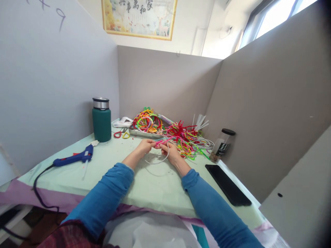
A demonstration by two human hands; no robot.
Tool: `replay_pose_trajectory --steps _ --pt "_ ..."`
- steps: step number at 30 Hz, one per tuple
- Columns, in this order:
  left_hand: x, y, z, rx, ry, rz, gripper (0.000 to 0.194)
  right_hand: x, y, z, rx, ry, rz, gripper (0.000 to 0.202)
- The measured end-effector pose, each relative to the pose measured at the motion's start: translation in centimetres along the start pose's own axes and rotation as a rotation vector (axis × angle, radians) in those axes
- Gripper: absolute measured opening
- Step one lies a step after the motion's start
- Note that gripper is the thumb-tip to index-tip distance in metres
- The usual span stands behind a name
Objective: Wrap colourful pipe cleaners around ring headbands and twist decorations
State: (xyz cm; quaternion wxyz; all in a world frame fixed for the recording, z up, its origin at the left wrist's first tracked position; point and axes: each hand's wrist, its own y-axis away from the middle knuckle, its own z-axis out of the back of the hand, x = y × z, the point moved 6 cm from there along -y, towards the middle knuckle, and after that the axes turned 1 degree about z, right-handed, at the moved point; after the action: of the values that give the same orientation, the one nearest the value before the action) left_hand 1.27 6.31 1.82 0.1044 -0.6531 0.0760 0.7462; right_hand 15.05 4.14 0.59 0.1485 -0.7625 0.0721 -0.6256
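Apparently, the left hand (144,147) and right hand (170,153) pinch a pink pipe cleaner (166,140) just before the tangled pile (181,131); too light a pinch could let it slip off the curved white band (158,163), though the hands hide whether they touch.

Left fingers (152,143), right fingers (163,147) pinching pink strip (159,142) (white wire (156,163) below); colorful tangle (182,133) behind.
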Motion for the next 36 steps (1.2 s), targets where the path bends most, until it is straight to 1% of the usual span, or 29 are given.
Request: replay_pose_trajectory --steps 2,6,11,14,18,21,23,25,29,33,36 --pt "0.2 -0.3 0.1 -0.017 -0.071 -0.032 0.031 0.0 -0.1 0.0 -0.002 -0.012 0.009 0.023" --pt "0.1 -0.7 0.1 -0.027 -0.216 -0.140 0.032 0.1 -0.1 0.0 -0.005 -0.045 0.003 0.024" --pt "-0.4 -0.8 -0.1 -0.020 -0.349 -0.287 0.037 0.5 0.3 -0.5 0.043 -0.111 -0.021 0.026" --pt "-0.5 -0.9 0.0 -0.052 -0.409 -0.321 0.040 0.6 0.4 -0.7 0.055 -0.127 -0.037 0.028" --pt "-0.8 -0.8 0.3 -0.115 -0.479 -0.321 0.038 0.8 0.3 -0.6 0.021 -0.094 -0.001 0.028" --pt "-0.7 -0.9 0.6 -0.150 -0.465 -0.290 0.038 0.8 0.1 0.2 -0.094 -0.038 0.042 0.028" --pt "-0.5 -1.0 0.6 -0.152 -0.451 -0.270 0.039 0.6 0.0 0.6 -0.152 -0.002 0.042 0.031" --pt "-0.3 -1.0 0.6 -0.136 -0.447 -0.258 0.040 0.5 0.0 0.6 -0.148 0.036 0.039 0.033" --pt "0.0 -0.9 0.1 -0.069 -0.435 -0.246 0.042 0.6 0.2 0.2 -0.091 0.112 0.059 0.029" --pt "0.4 -0.9 -0.4 0.014 -0.365 -0.199 0.046 0.9 0.4 0.1 -0.100 0.127 0.081 0.025" --pt "0.5 -0.8 -0.6 0.057 -0.310 -0.153 0.048 1.0 0.4 0.1 -0.102 0.125 0.070 0.026"
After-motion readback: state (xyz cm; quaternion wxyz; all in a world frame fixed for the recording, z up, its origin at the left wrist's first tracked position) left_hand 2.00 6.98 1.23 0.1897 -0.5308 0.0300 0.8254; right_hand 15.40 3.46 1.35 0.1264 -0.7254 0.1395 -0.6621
